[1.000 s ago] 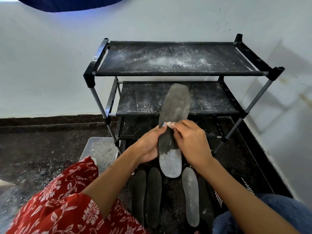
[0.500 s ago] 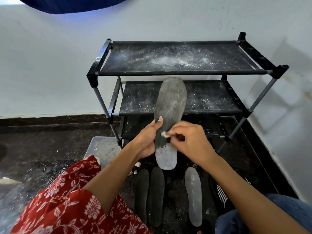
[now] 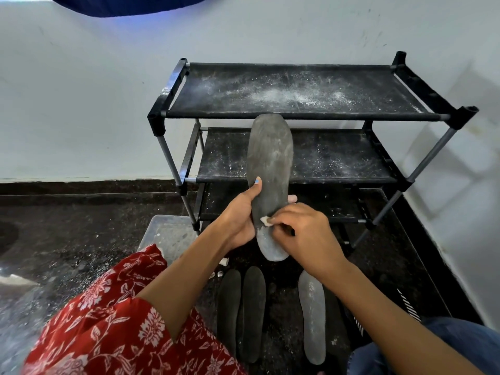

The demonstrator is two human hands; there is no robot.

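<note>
I hold a grey shoe insole (image 3: 270,158) upright in front of a black shoe rack. My left hand (image 3: 240,215) grips it from the left, thumb on its face and fingertips showing at its right edge. My right hand (image 3: 303,234) pinches a small white piece (image 3: 265,221), perhaps chalk, against the insole's lower part. White smears cover the heel end (image 3: 270,247). Three more insoles lie on the floor below: two dark ones (image 3: 242,307) side by side and a grey one (image 3: 311,318) to their right.
The three-tier black rack (image 3: 297,90) stands against the white wall, its shelves dusted with white powder. A clear plastic tub (image 3: 167,234) sits on the dark floor left of the rack. Small white bits (image 3: 224,262) lie near it. A striped black item (image 3: 408,307) lies at right.
The white piece in my right hand has slid down the insole from its middle toward the heel. My left hand's grip has stayed the same. The view has shifted slightly.
</note>
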